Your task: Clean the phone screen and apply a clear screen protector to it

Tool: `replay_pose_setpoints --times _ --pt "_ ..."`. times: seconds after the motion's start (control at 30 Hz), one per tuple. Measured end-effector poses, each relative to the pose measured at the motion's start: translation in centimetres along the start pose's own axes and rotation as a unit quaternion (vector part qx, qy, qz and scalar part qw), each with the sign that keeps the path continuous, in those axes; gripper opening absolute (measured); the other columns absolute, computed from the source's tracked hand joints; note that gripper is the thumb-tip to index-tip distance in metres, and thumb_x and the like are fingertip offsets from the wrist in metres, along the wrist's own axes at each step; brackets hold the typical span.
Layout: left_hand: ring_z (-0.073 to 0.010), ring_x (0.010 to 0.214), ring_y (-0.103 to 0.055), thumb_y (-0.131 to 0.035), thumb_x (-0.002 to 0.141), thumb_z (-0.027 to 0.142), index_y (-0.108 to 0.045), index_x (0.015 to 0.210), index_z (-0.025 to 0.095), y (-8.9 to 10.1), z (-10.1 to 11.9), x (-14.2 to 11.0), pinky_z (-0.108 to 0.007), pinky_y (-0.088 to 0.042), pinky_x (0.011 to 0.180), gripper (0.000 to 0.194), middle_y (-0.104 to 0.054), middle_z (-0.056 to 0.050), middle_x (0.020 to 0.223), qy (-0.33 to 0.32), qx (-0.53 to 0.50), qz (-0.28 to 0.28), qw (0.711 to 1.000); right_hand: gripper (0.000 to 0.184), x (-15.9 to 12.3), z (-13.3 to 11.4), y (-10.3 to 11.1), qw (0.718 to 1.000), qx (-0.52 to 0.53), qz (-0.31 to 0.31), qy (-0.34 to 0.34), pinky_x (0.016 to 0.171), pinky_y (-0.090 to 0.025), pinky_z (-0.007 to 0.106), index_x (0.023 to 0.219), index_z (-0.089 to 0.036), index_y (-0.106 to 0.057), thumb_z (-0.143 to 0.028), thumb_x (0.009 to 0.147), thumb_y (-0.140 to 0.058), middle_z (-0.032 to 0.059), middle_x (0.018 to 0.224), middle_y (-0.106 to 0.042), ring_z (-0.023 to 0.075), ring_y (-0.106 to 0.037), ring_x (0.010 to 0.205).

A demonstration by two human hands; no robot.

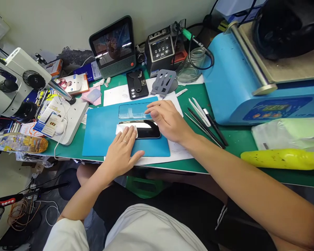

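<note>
A dark glossy phone screen (149,131) lies on a blue mat (99,132), its surface reflecting light. On its left end my left hand (121,150) rests flat, fingers stretched over a folded white wipe (119,129) and thumb out to the side. My right hand (169,120) hovers by the screen's right end, fingers loosely bent and thumb apart, with nothing visible in it. Just behind the screen is a clear glass sheet with a dark outline (131,111). The right fingertips are near that sheet's right end; whether they touch it I cannot tell.
Behind the mat are a black phone case (137,85), a grey slotted holder (164,82), a soldering station (159,52) and a display (113,45). Tweezers and pens (206,122) lie right, beside a blue machine (230,80). A microscope (23,80) and a bottle (21,143) stand left.
</note>
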State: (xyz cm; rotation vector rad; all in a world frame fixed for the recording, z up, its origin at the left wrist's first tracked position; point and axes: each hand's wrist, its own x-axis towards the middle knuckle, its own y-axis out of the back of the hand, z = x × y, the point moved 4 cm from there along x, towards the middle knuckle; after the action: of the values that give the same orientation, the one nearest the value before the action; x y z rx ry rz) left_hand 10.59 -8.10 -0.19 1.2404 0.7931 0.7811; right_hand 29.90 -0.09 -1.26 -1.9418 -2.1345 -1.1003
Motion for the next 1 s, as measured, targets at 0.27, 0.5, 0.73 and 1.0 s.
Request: replay_pose_setpoints --times 0.27,0.5,0.73,1.0 --pt "-0.0311 0.165 -0.017 -0.030 0.110 0.060 -0.024 0.167 0.012 -0.4 0.3 1.3 -0.054 -0.024 0.133 0.075 -0.022 -0.016 0.175 0.026 -0.014 0.035 0.999 0.067 -0.1 0.6 0.3 1.000 0.002 -0.002 -0.016 0.112 -0.041 0.058 0.094 -0.028 -0.074 -0.074 0.102 -0.026 0.0117 0.114 -0.071 0.0322 -0.060 0.120" --pt "-0.0317 0.163 -0.024 -0.028 0.111 0.058 -0.027 0.167 0.011 -0.1 1.5 -1.1 -0.053 -0.030 0.131 0.073 -0.026 -0.017 0.174 0.026 0.002 0.021 0.999 0.065 -0.1 0.0 0.0 1.000 0.006 -0.013 -0.008 0.111 -0.042 0.056 0.093 -0.027 -0.074 -0.071 0.104 -0.027 0.0114 0.115 -0.071 0.0315 -0.058 0.122" --pt "-0.0329 0.164 -0.020 -0.028 0.111 0.059 -0.028 0.165 0.004 -0.4 1.1 1.4 -0.052 -0.027 0.133 0.077 -0.024 -0.020 0.174 0.061 -0.001 0.026 0.998 0.067 -0.2 0.9 0.3 1.000 0.001 0.002 -0.017 0.109 -0.044 0.056 0.093 -0.027 -0.074 -0.073 0.103 -0.027 0.0117 0.114 -0.071 0.0313 -0.061 0.120" --pt "-0.0319 0.164 -0.019 -0.025 0.111 0.059 -0.026 0.166 0.008 -0.6 0.9 0.0 -0.054 -0.027 0.132 0.074 -0.024 -0.019 0.174 0.052 -0.009 0.025 0.998 0.065 -0.3 0.4 0.0 1.000 0.003 -0.011 -0.010 0.112 -0.041 0.057 0.095 -0.027 -0.074 -0.071 0.103 -0.027 0.0119 0.118 -0.070 0.0318 -0.058 0.123"
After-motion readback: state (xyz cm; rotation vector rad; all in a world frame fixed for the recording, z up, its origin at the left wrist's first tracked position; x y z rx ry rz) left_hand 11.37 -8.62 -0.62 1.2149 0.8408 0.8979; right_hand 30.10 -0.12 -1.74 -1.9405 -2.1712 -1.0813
